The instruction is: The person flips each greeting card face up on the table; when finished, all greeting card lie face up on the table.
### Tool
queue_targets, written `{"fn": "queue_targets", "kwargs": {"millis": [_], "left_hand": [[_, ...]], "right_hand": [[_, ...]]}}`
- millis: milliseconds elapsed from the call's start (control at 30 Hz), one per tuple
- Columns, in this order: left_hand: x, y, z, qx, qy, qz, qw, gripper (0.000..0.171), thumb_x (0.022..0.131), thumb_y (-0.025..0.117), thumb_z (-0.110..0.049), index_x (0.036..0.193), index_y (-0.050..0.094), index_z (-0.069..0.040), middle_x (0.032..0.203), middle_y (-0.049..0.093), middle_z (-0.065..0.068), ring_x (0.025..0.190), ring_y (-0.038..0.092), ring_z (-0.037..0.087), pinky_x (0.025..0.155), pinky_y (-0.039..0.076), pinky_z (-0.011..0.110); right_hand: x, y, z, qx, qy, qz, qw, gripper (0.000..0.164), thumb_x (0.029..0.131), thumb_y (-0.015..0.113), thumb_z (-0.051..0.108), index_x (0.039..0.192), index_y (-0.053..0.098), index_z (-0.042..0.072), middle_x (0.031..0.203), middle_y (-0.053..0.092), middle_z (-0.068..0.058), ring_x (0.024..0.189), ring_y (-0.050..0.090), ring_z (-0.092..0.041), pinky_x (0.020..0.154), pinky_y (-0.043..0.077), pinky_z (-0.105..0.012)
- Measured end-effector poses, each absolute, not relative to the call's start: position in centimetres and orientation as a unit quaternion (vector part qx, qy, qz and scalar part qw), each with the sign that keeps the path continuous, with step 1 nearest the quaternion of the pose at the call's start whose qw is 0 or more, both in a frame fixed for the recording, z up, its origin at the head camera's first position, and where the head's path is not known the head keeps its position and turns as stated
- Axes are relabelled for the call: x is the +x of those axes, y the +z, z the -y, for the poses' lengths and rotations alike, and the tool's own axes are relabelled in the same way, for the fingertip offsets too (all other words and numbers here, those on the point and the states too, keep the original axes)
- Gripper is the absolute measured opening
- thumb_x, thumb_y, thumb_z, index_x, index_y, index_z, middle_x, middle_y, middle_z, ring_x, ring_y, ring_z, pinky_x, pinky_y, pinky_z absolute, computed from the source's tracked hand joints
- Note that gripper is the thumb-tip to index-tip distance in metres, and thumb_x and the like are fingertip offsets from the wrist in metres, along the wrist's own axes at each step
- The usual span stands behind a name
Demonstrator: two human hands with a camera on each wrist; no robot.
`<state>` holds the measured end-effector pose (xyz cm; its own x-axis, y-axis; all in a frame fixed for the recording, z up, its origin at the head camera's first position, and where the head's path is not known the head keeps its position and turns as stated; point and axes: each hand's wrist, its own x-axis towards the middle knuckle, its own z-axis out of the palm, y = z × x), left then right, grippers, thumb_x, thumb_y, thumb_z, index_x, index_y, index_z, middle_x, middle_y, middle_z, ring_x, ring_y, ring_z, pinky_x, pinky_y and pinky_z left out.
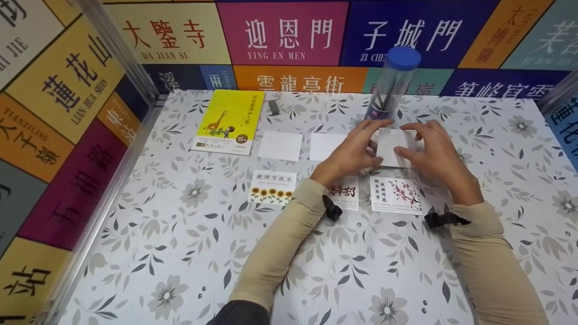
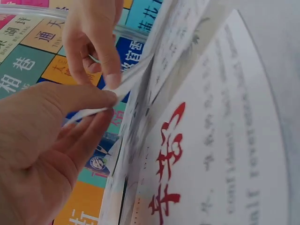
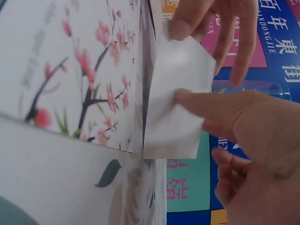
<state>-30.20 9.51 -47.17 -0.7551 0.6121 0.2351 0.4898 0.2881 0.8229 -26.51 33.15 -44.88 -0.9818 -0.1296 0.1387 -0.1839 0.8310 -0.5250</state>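
My two bare hands meet over a table (image 1: 180, 234) covered in a white cloth printed with grey leaves and flowers. Between them I hold a small blank card (image 1: 387, 142), tilted, at the right-hand end of the back row of cards. My left hand (image 1: 350, 149) pinches one side of it, thumb on the face towards me and fingers behind. My right hand (image 1: 435, 155) pinches the other side, its thumb laid across the near face. I cannot tell whether the card's lower edge touches the cloth.

Just beyond it stands a clear tube (image 1: 390, 90) with a blue lid, dark sticks inside. To the left lie two white squares, the nearer one (image 1: 321, 146) partly behind my left hand, the farther one (image 1: 280, 146) fully visible. Then come a yellow booklet (image 1: 230, 119) and a small dark block (image 1: 273, 107).

Nearer me, three printed cards form a row: sunflowers (image 1: 272, 192), red brush characters (image 1: 350, 198) partly covered by my left arm, and pink blossom (image 1: 396, 196).
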Motion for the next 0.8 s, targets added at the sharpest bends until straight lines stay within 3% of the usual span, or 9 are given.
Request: {"fn": "queue_targets", "kwargs": {"millis": [100,233,367,433,567,667,800], "left_hand": [[-30.2,-46.9,-9.5,0.322,0.567,-0.752,0.095,0.096,0.087,0.085,0.007,0.166,0.041,-0.023,0.158,0.052,0.007,0.107,0.075,0.012,0.089,0.063,0.019],[-30.2,-46.5,-9.2,0.295,0.652,-0.685,0.137,0.082,0.089,0.083,0.007,0.160,0.051,-0.019,0.146,0.067,0.009,0.111,0.076,0.014,0.095,0.064,0.027],[-30.3,-46.4,-8.8,0.310,0.682,-0.645,0.150,0.061,0.097,0.080,-0.006,0.154,0.058,-0.013,0.132,0.077,0.009,0.113,0.078,0.016,0.102,0.063,0.033],[-30.4,-46.4,-8.7,0.325,0.676,-0.647,0.140,0.051,0.102,0.076,-0.014,0.151,0.061,-0.011,0.132,0.078,0.009,0.115,0.077,0.015,0.102,0.062,0.032],[-30.7,-46.5,-8.5,0.316,0.643,-0.693,0.082,0.036,0.106,0.068,-0.010,0.142,0.068,-0.010,0.141,0.071,0.005,0.114,0.075,0.013,0.095,0.063,0.027],[-31.0,-46.8,-8.1,0.285,0.616,-0.733,0.028,0.040,0.102,0.067,-0.001,0.140,0.070,-0.011,0.144,0.064,0.006,0.108,0.075,0.013,0.089,0.063,0.024],[-31.3,-47.1,-7.5,0.254,0.586,-0.769,0.007,0.046,0.100,0.073,-0.004,0.145,0.068,-0.014,0.145,0.065,0.008,0.100,0.075,0.015,0.084,0.063,0.024]], "right_hand": [[-26.6,-44.9,-33.1,0.105,0.307,0.944,0.053,0.055,0.103,0.075,0.033,0.152,0.061,0.015,0.103,0.068,-0.015,0.085,0.060,-0.022,0.070,0.044,-0.029],[-26.6,-45.0,-33.2,0.096,0.353,0.929,0.063,0.049,0.107,0.065,0.047,0.145,0.064,0.016,0.100,0.076,-0.009,0.077,0.062,-0.005,0.063,0.044,-0.020],[-26.7,-44.9,-33.4,0.080,0.424,0.899,0.081,0.043,0.112,0.052,0.051,0.126,0.069,0.014,0.097,0.075,-0.007,0.075,0.064,-0.013,0.060,0.043,-0.023],[-26.7,-44.7,-33.4,0.079,0.453,0.884,0.084,0.045,0.114,0.046,0.050,0.122,0.071,0.013,0.103,0.074,-0.002,0.083,0.064,-0.016,0.067,0.044,-0.023],[-26.6,-44.4,-33.3,0.086,0.468,0.878,0.056,0.034,0.110,0.061,0.041,0.131,0.069,0.015,0.123,0.075,0.002,0.096,0.066,-0.008,0.081,0.047,-0.023],[-26.5,-44.3,-33.2,0.098,0.463,0.880,0.026,0.040,0.103,0.073,0.024,0.142,0.064,0.017,0.135,0.073,-0.004,0.102,0.068,-0.006,0.083,0.050,-0.020],[-26.5,-44.5,-33.1,0.122,0.482,0.867,0.003,0.061,0.100,0.065,0.000,0.157,0.054,0.019,0.134,0.069,-0.013,0.104,0.069,-0.009,0.076,0.054,-0.018]]}}
